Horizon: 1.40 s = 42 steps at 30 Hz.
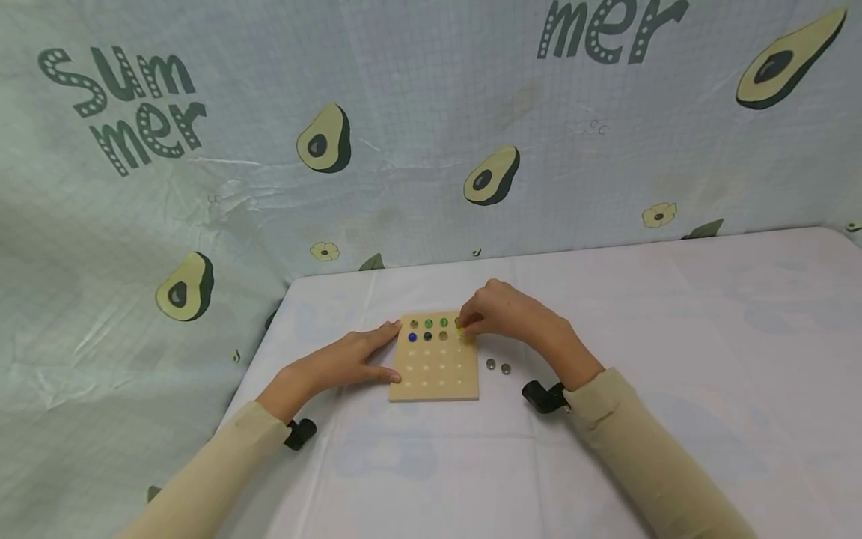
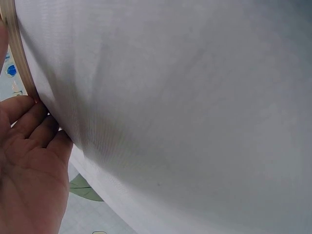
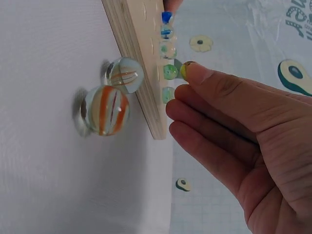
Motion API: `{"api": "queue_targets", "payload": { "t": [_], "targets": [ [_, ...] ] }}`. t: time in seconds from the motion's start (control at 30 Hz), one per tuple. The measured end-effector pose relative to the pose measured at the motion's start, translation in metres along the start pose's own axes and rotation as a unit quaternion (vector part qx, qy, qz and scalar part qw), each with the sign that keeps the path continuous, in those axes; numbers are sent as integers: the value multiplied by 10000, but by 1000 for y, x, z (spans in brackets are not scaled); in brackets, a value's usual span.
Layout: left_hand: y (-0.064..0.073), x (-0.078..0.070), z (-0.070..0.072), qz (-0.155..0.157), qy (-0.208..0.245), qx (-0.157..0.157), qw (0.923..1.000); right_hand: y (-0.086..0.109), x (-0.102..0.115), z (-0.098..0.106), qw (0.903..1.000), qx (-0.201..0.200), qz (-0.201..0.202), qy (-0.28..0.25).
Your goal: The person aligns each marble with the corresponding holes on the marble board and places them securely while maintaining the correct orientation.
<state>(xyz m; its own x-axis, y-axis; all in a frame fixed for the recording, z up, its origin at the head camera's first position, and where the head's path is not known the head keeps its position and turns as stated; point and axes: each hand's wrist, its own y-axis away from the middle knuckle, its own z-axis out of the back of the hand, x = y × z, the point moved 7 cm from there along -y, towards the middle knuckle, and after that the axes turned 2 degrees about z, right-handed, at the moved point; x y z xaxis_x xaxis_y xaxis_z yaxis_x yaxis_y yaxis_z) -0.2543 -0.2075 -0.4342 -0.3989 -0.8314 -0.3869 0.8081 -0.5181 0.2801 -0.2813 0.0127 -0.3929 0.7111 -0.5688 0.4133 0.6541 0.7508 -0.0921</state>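
A square wooden board (image 1: 436, 392) with rows of small hollows lies flat on the table. Glass marbles sit in its two far rows, among them a blue marble (image 1: 412, 337) and a green marble (image 1: 429, 324). My right hand (image 1: 508, 313) is over the board's far right part, pinching a yellow-green marble (image 3: 184, 71) between thumb and finger. My left hand (image 1: 345, 363) rests against the board's left side, its thumb and fingers spread along that edge. In the right wrist view, an orange-striped marble (image 3: 108, 111) and a clear striped marble (image 3: 126, 75) lie close together beside the board.
A white cloth (image 1: 640, 322) covers the table. Behind it hangs a pale sheet (image 1: 417, 82) printed with avocados and lettering. Black wrist cameras are strapped at the left wrist (image 1: 300, 434) and the right wrist (image 1: 544, 397).
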Motion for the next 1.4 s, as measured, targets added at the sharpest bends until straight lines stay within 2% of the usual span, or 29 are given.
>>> {"api": "queue_targets", "payload": {
  "t": [0.17, 0.63, 0.8, 1.03, 1.4],
  "targets": [
    [0, 0, 1, 39, 8, 13, 10000, -3, -2, -1, 9999, -29, -106, -70],
    [1, -1, 1, -16, 28, -15, 10000, -8, -8, -5, 9934, 116, -1109, -267],
    [1, 0, 0, -48, 62, -30, 10000, -8, -5, -5, 9937, 138, -1104, -162],
    [0, 0, -3, -31, 137, -15, 9999, -7, 0, -6, 9913, 83, -1312, 34],
    [1, -1, 0, 5, 133, 1, 9999, -12, 8, -7, 9914, -9, -1213, 493]
  ]
}}
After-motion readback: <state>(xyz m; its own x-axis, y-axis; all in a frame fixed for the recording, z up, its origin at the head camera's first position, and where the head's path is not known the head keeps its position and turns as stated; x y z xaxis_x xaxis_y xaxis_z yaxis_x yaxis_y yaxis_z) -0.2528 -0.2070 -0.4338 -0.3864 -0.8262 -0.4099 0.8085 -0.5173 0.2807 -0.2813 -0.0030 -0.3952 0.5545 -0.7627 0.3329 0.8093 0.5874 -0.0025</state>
